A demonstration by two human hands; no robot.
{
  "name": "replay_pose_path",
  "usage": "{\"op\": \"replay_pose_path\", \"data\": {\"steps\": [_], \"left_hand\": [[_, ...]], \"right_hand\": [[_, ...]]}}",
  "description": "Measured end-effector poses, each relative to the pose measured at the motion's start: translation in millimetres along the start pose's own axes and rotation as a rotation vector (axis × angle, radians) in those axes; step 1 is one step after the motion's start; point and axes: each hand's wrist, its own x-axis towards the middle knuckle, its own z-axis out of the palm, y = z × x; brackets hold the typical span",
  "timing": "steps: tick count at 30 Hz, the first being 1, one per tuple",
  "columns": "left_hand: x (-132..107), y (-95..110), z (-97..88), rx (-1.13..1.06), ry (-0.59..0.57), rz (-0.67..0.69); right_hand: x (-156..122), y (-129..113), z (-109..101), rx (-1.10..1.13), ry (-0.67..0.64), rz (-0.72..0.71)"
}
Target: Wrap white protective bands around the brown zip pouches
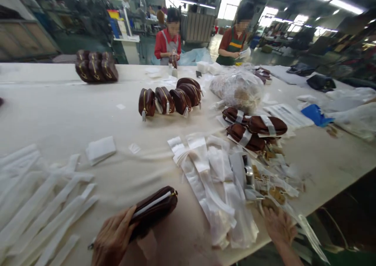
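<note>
My left hand (113, 238) is closed around a dark brown zippered pouch (155, 207) with a white strip along its zip, held low over the near table edge. My right hand (279, 225) rests palm down, fingers spread, on a heap of small clear plastic bags with gold metal parts (273, 191) at the table's front right. Between the hands lies a pile of white wrapping strips and sleeves (211, 172).
Long white strips (38, 203) cover the left. A row of brown pouches (173, 97) stands mid-table, a stack (95, 68) at far left, wrapped pouches (255, 129) at right beside a clear bag (237, 88). Two people work across the cream table (58, 113).
</note>
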Motion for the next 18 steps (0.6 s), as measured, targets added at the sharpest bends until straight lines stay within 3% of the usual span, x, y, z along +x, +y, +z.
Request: {"op": "replay_pose_path", "data": {"steps": [2,4,6,8,10,13,18], "left_hand": [[1,2,-1.6,0.003,-0.009,-0.021],[2,5,-3.1,0.010,-0.019,-0.039],[2,7,-4.9,0.014,-0.026,-0.060],[3,9,-6.9,0.015,-0.032,-0.082],[4,11,-8.6,0.014,-0.042,-0.098],[5,12,-9.1,0.010,-0.062,-0.114],[2,15,-8.4,-0.018,-0.116,-0.176]], "right_hand": [[11,-4,-4,0.019,0.056,-0.005],[24,-23,-9,0.083,0.150,-0.053],[36,-60,-9,0.188,0.192,-0.171],[45,-109,1,0.262,0.112,-0.332],[52,-161,21,0.231,-0.052,-0.497],[62,-225,63,0.203,-0.181,-0.637],[81,-281,114,0.127,-0.277,-0.784]]}}
